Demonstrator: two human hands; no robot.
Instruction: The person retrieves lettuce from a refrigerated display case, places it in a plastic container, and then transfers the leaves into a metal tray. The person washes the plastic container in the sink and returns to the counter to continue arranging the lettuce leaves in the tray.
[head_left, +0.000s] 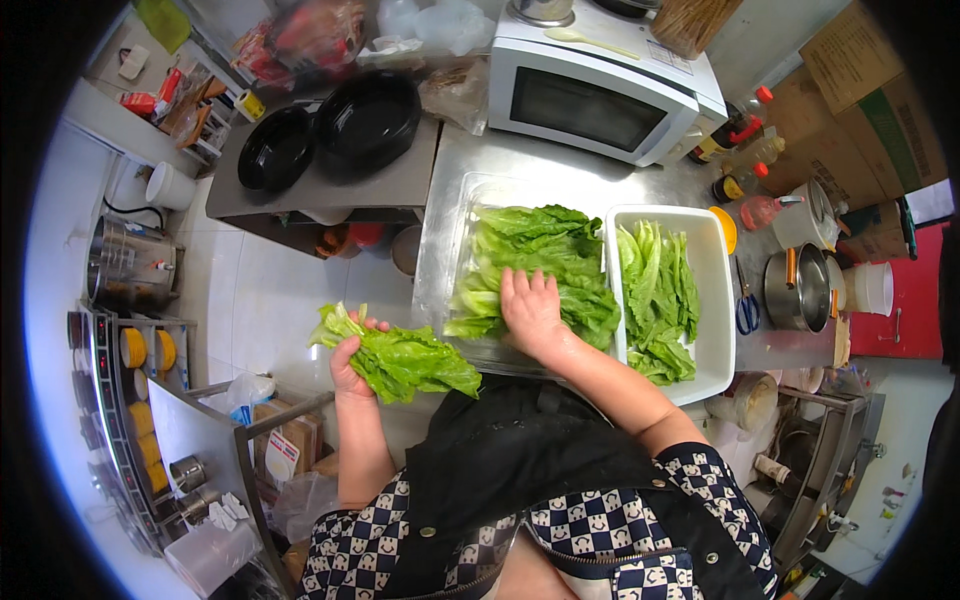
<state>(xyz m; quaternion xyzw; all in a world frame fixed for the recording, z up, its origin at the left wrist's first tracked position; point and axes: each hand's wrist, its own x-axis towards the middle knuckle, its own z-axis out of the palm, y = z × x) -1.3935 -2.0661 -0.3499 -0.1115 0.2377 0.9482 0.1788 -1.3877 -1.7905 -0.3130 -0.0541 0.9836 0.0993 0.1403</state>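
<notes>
My left hand (354, 367) grips a bunch of green lettuce leaves (420, 364) by the pale stem end, out past the left front of the steel counter. The leaf tips hang toward my apron. My right hand (531, 311) rests on a heap of lettuce (540, 232) in a clear plastic tray (517, 184). Its fingers press among the leaves, and the thumb is hidden, so whether it pinches a leaf is unclear. Close against the tray's right side stands a white plastic tub (714, 300) with more lettuce leaves (660, 300) lying along its left part.
Behind the tray stands a white microwave (592, 105). Right of the tub lie blue-handled scissors (747, 311), a steel pot (799, 289) and several bottles (739, 184). Two black bowls (367, 112) sit on a dark side table (330, 191). A metal rack (289, 416) stands low at left.
</notes>
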